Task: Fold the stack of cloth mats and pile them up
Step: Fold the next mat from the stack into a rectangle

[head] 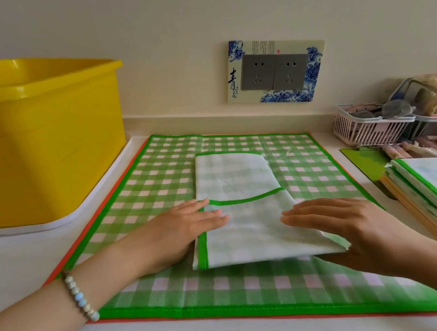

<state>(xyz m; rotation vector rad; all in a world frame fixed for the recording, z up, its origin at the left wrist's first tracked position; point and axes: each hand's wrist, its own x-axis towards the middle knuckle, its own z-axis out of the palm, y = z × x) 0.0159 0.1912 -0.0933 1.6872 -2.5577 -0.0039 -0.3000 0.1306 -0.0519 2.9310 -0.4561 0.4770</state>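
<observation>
I note my left hand (189, 225) and right hand (357, 226) lie flat and open, gripping nothing, on the folded pale green-checked cloth mat (248, 216) atop the spread green-bordered checked mat (157, 172); uneven pressure could skew its layers.

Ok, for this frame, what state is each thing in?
Folded mat: folded, pale side up, lying on the spread mat.
Spread mat: unfolded, flat on the counter.
Left hand: open, flat on the folded mat.
Right hand: open, palm down over the mat's right edge.
Pile at right: folded, stacked.
Yellow tub: upright, contents unseen.
</observation>
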